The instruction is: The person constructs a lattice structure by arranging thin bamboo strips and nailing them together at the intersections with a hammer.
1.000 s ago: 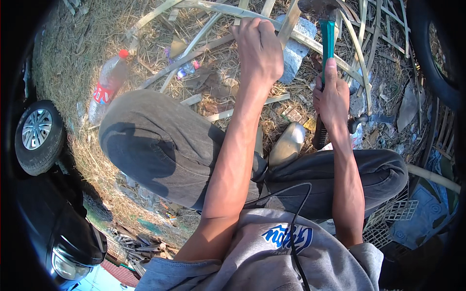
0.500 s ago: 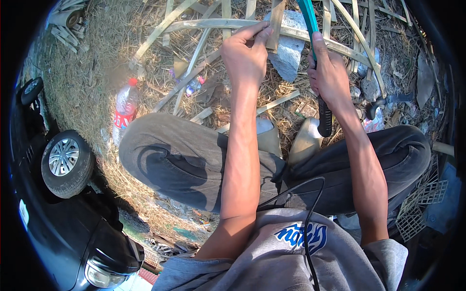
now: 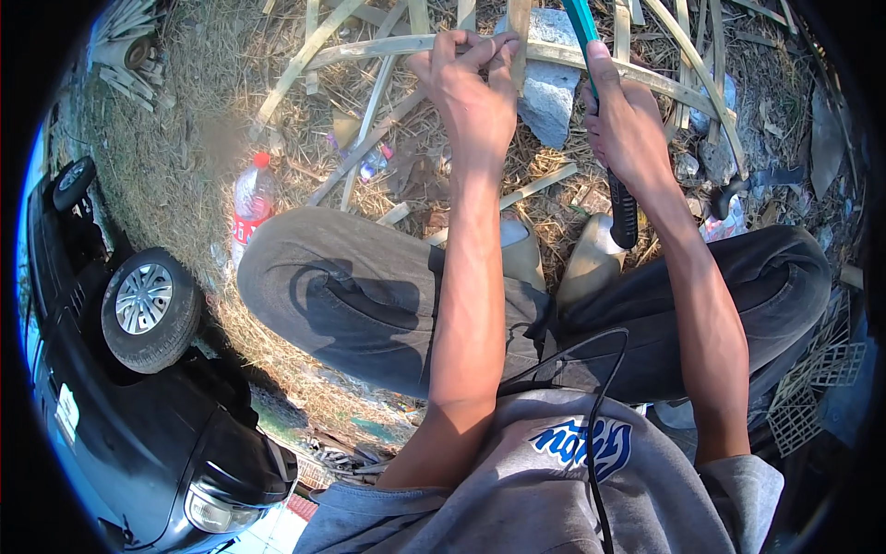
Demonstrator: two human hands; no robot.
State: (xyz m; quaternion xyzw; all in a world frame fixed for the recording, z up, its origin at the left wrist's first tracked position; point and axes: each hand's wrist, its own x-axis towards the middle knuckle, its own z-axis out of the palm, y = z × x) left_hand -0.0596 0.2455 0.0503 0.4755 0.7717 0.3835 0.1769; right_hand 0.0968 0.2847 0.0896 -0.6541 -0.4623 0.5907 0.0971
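Left hand (image 3: 475,97) is pinching a stiff, light, pale split-bamboo strip (image 3: 519,42), upper centre; right hand (image 3: 628,129) is clenching a teal-bladed, black-handled knife (image 3: 609,175).

plastic bottle (image 3: 251,205): lies on straw left of the knee, clear, red cap | its label (image 3: 245,224): red-and-white band | second, smaller bottle (image 3: 373,162): possibly crushed, among bamboo strips

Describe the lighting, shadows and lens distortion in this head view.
Head view: hard sunlight from the upper side, bright on the left hand and right hand; the forearms cast sharp shadows across the grey trousers. Fisheye bending curves the bamboo strips and the black car near the rim; corners are black vignette. Focus looks even, no obvious motion blur.
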